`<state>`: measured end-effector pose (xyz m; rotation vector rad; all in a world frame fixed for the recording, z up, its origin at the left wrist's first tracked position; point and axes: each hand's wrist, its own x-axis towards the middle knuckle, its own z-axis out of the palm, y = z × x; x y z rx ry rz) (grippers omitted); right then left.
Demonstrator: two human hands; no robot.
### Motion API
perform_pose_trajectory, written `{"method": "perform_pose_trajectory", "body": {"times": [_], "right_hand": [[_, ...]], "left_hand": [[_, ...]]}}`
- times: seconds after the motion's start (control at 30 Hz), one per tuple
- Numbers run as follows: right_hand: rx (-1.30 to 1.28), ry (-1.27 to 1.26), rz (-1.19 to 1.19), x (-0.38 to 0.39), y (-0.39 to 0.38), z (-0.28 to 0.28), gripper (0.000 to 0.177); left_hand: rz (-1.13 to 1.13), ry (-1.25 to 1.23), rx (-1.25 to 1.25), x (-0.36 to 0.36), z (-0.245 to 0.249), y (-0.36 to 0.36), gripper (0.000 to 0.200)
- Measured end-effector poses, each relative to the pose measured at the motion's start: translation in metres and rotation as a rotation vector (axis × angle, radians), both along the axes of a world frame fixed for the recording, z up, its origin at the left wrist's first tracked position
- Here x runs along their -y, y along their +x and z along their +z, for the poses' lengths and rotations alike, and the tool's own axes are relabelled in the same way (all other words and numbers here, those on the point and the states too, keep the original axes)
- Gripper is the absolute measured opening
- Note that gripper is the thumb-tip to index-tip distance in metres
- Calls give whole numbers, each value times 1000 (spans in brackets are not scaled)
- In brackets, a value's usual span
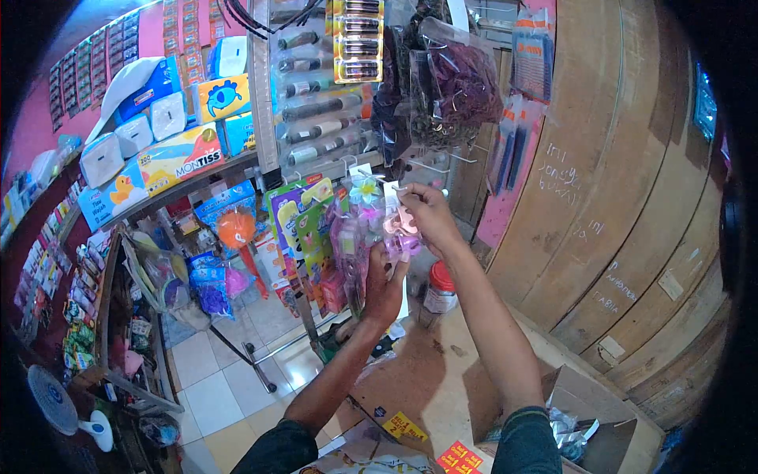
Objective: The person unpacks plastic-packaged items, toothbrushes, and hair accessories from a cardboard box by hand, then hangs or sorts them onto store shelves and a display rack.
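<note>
My left hand grips from below a bunch of small clear packets with pink and purple trinkets, held up in front of the hanging display. My right hand pinches the top of one pink packet at the right side of that bunch, fingers closed on its white header card. Both forearms reach up from the bottom of the view. Behind the bunch hang colourful carded toys on the rack.
A wire rack holds carded batteries, pens and bags of dark hair ties. Tissue boxes fill a shelf at left. A red-lidded jar stands on the brown counter. An open cardboard box sits bottom right, wooden wall right.
</note>
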<state>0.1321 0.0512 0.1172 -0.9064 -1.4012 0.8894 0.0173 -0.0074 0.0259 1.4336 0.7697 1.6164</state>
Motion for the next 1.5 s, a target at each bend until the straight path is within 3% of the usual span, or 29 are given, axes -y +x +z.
{"method": "perform_pose_trajectory", "body": {"times": [0.07,0.27,0.47,0.57,0.67,0.77,0.97,1.1,1.23,1.3,1.37,1.43,1.5], "right_hand": [[20,-15,0,-4,-2,2,13],[-29,-16,65,-25,-10,-3,14],[43,112,32,-56,-17,-14,13],[31,32,18,-60,-20,-10,12],[47,171,-80,-63,-25,-12,13],[-56,68,13,-52,-23,-7,12],[-68,-1,-5,-31,-13,-10,20],[-189,93,-75,-20,1,-32,29],[-199,-68,-227,44,6,-50,31],[-47,-80,-267,81,10,-80,25],[41,51,-253,120,14,-119,16],[-78,-266,-149,172,20,-130,19],[-56,-271,-181,212,33,-167,19]], "left_hand": [[70,24,-12,8,-3,0,40],[-67,-78,141,-8,-45,3,40],[-33,-182,16,-17,-80,6,40],[20,-98,-86,-25,-106,6,53],[-147,-246,136,-18,-107,7,51],[-163,-359,193,-10,-97,5,36],[-208,-466,113,-22,-132,-1,41],[-207,-496,143,-17,-154,-6,32],[-230,-582,71,9,-147,-10,29],[-290,-554,89,18,-158,-6,30],[-402,-573,92,34,-154,-4,30],[-448,-485,-65,50,-161,2,28],[-538,-385,-173,67,-159,15,25]]}}
